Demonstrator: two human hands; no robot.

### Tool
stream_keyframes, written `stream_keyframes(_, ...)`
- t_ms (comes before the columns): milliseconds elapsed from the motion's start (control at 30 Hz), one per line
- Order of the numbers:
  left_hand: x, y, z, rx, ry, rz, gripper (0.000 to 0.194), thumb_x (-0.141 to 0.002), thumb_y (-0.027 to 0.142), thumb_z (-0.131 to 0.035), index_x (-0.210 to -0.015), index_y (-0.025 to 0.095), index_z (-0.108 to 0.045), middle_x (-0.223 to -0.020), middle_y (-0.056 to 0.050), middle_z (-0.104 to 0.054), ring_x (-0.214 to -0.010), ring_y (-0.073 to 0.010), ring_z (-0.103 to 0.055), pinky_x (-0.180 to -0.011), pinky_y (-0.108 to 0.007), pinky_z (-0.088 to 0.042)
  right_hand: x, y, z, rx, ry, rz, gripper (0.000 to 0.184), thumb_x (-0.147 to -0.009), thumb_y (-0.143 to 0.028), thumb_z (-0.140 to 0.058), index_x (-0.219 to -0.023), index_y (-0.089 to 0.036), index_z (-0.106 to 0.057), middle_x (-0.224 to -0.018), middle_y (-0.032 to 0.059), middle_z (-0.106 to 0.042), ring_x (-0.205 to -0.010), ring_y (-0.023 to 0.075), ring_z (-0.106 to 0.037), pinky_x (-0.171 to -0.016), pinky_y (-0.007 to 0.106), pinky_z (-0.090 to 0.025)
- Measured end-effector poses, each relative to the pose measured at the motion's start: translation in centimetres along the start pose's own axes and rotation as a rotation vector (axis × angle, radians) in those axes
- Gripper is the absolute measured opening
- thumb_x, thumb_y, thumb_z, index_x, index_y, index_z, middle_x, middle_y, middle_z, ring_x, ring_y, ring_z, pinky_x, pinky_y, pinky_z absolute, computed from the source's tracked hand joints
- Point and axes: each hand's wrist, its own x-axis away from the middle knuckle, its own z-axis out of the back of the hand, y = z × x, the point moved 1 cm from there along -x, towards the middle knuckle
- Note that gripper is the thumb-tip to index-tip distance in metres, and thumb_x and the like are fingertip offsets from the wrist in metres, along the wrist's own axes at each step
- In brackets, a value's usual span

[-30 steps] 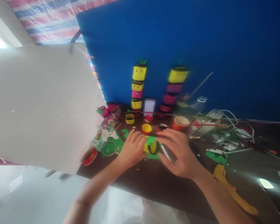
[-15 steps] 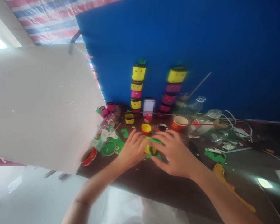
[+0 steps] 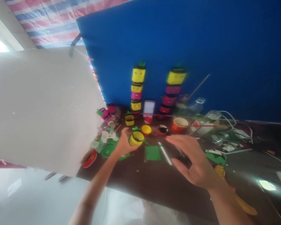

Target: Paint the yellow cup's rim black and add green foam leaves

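Observation:
My left hand (image 3: 124,146) is closed around the side of a yellow cup (image 3: 136,140) with a black rim and a green leaf shape on top. My right hand (image 3: 192,159) is off to the right, fingers apart with nothing between them. On the dark table between the hands lie a green square sheet (image 3: 153,153) and a white pen-like stick (image 3: 165,153) with a green band. Just behind the held cup are a small bowl with yellow inside (image 3: 146,129) and a small bowl with black inside (image 3: 162,130).
Two stacks of painted cups, one upright (image 3: 138,90) and one leaning (image 3: 172,90), stand before the blue board (image 3: 201,37). A red paper cup (image 3: 179,125) and several clear bottles are at right. Green scraps and a red-rimmed tub (image 3: 89,158) lie left.
Both hands were together over the yellow cup. The left hand has moved left with the cup, now tipped up, while the right hand has let go and moved right, uncovering the green sheet and stick.

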Motion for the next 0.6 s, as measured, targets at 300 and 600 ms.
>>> stream_keyframes(300,-3.0,-6.3,-2.7,0.185,-0.054,0.1,0.096,-0.058,0.032,-0.075,-0.128,0.024,-0.011,-0.115,-0.01,-0.05,-0.113,-0.026,-0.049,-0.099,-0.046,-0.036,6.3,1.1,-2.3,-0.071,0.007,-0.288,0.039,-0.084,-0.028,-0.047,-0.122,-0.028,-0.045,-0.117,0.0066,-0.057,-0.109,0.0251,-0.054,-0.092,0.042,-0.042)
stream_keyframes(600,-5.4,-7.6,-1.5,0.328,-0.322,0.044,0.109,-0.058,0.033,-0.075,-0.139,0.021,-0.003,-0.132,-0.015,-0.041,-0.121,-0.025,-0.045,-0.102,-0.046,-0.035,9.5,1.5,-3.1,-0.112,0.049,-0.425,0.038,-0.084,-0.03,-0.049,-0.122,-0.029,-0.046,-0.118,0.0061,-0.058,-0.109,0.0246,-0.055,-0.09,0.041,-0.047)
